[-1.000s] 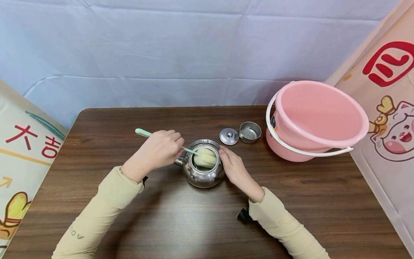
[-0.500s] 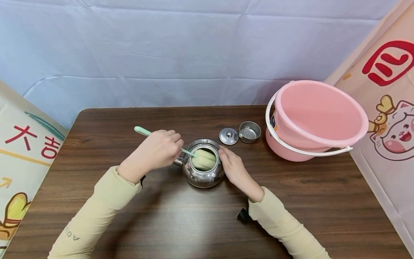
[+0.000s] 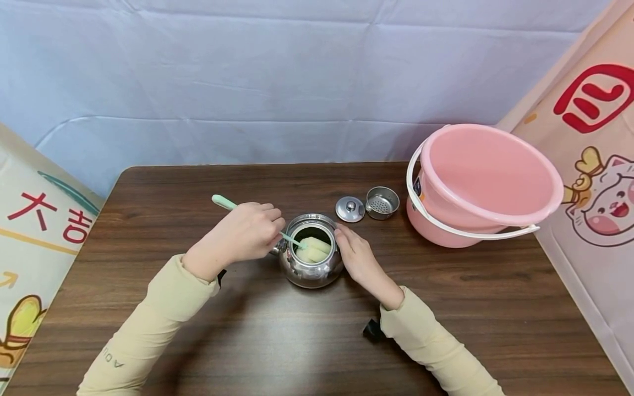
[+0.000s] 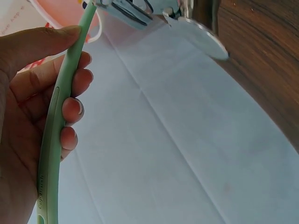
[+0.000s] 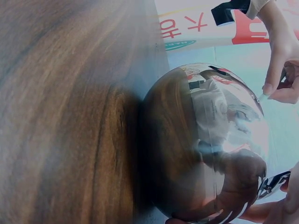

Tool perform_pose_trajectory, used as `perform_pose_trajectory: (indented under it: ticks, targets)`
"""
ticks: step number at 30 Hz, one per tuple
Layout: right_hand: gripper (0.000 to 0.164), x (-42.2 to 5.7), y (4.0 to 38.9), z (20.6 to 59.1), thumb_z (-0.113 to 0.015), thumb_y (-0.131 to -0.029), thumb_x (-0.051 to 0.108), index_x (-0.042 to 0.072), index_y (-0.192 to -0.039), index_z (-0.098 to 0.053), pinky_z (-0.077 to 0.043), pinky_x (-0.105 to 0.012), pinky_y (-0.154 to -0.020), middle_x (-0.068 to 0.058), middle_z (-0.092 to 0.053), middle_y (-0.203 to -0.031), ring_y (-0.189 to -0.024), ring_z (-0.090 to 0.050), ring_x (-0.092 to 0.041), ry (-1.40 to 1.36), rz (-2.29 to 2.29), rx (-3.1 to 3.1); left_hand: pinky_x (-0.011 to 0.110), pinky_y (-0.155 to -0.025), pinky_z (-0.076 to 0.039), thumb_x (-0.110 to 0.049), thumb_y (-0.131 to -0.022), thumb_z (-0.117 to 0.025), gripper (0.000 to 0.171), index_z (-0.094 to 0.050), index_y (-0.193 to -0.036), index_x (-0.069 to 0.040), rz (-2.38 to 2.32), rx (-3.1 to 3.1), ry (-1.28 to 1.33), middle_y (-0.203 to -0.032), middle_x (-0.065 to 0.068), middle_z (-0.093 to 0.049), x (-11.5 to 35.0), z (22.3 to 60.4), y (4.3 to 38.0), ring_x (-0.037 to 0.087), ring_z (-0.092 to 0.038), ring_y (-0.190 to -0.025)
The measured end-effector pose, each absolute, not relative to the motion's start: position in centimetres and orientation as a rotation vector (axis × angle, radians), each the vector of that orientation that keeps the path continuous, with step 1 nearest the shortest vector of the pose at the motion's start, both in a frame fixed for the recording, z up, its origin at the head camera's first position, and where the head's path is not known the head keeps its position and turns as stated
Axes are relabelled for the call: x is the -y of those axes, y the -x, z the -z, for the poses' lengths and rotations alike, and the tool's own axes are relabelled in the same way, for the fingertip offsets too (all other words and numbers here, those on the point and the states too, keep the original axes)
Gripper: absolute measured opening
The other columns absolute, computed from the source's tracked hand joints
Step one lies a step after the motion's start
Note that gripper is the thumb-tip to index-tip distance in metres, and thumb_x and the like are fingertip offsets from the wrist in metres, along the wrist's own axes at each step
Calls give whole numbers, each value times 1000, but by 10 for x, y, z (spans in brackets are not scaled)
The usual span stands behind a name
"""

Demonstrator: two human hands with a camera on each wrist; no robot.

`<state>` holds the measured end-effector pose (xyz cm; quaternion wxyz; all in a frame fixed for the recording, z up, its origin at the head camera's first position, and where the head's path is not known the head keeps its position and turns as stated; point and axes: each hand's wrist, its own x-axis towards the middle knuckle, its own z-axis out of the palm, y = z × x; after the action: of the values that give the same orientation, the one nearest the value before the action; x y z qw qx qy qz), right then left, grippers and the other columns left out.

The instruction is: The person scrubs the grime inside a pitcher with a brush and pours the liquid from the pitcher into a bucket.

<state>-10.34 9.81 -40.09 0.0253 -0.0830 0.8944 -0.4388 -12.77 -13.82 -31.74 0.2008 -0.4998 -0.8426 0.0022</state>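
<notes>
My left hand [image 3: 247, 230] grips the pale green handle of a cup brush [image 4: 58, 112], thumb on one side and fingertips on the other. The pale yellow-green sponge head [image 3: 314, 249] sits down inside the mouth of a shiny steel teapot [image 3: 311, 275], whose rim surrounds it. Against the right side of the pot, my right hand [image 3: 359, 256] holds it, fingers reaching up to the rim. Seen from the right wrist, the rounded pot body [image 5: 201, 149] fills the middle, with fingers at the lower edge; much of that hand is out of sight.
Behind the pot lie a steel lid [image 3: 350, 209] and a perforated strainer cup [image 3: 382, 202], side by side. A pink bucket [image 3: 475, 220] with a white handle stands at the back right of the brown wooden table [image 3: 277, 341]. A pale cloth backdrop [image 3: 238, 82] hangs behind.
My left hand works the brush about: the sponge head shifts and turns inside the pot, now sitting lower in the mouth than before. My right hand and the pot stay in place.
</notes>
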Motion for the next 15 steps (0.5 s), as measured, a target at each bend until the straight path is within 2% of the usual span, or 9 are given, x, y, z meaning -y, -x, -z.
perform_pose_trajectory:
  ticks: [15]
  targets:
    - [45,-97,103,399,-30,-98,28,0,-129,-48,-31,-41,-102,-16,-48,-131,-124,-41,-29,269,1352,-2772,26,-48,-37,-8,-70,-66,15,-53,-62,-9,-22,2313,1371,-58,-1,-44,125,320,131,17,-45,-54]
